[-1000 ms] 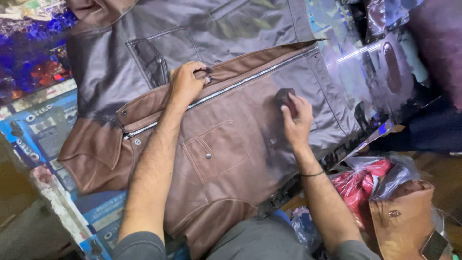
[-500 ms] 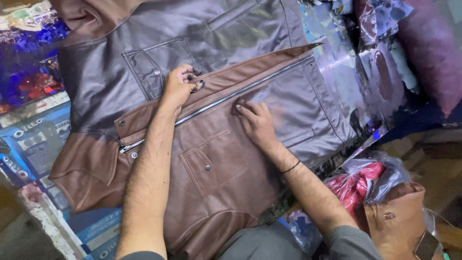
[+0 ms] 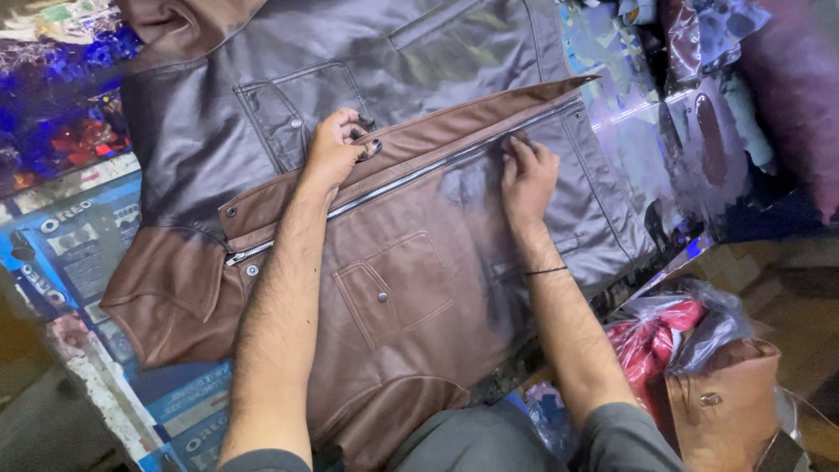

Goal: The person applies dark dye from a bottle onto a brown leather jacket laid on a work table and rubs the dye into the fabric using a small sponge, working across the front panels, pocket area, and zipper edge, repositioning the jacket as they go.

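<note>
cluttered work table covered in printed blue packaging sheets (image 3: 87, 253), brown leather jacket (image 3: 411, 288) spread flat on it, left hand (image 3: 336, 149) pinching the front placket, right hand (image 3: 527, 175) fingertips pressing the zipper (image 3: 419, 170) edge; looks heavy, supple, slick, best gripped at seams.

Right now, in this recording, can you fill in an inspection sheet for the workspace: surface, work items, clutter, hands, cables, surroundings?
Surface: work surface covered with printed blue packaging sheets, mostly hidden under the jacket.
Work items: brown leather jacket lying flat, front flap folded back along the zipper; chest pocket with snap closed.
Clutter: clear plastic bag with red contents; brown leather piece at lower right.
Hands: left hand grips the flap edge; right hand presses its fingers on the zipper line. Thin dark band on the right wrist.
Cables: nothing seen.
Surroundings: shiny wrapped goods at upper right.
</note>
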A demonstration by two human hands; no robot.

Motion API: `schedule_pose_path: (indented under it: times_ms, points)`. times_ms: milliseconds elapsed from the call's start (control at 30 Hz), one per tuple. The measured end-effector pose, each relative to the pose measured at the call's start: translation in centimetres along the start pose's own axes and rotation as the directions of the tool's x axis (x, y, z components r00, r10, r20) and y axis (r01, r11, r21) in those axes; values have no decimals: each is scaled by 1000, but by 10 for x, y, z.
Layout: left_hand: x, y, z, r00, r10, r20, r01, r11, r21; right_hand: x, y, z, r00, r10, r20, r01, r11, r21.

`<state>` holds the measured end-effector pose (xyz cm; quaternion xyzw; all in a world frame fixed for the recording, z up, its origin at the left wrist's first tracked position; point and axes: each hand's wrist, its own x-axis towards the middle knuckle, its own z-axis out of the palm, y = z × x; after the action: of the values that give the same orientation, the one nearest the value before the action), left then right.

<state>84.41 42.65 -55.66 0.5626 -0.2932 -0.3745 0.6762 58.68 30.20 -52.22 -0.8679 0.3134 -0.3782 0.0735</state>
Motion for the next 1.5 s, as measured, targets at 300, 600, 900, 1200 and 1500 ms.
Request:
schedule_pose_path:
  times_ms: [300, 600, 900, 1200, 1500]
  points:
    - [2, -1, -7, 1000, 3, 24, -2, 1000, -27, -36, -38, 13, 876, -423, 232, 365, 896, 255]
    - [1, 4, -9, 1000, 5, 31, -4, 1000, -22, -41, -83, 25, 928, -313, 203, 239, 917, 320]
    - [-3, 3, -13, 998, 22, 53, -22, 1000, -1, 0, 4, -9, 993, 89, -79, -99, 986, -132]
    - [-5, -8, -17, 998, 0, 70, 5, 997, -75, -19, 33, -24, 998, -42, -42, 37, 992, -118]
    - [-6, -11, -16, 999, -26, 22, 26, 1000, -14, -2, 29, -11, 998, -39, -56, 32, 994, -108]
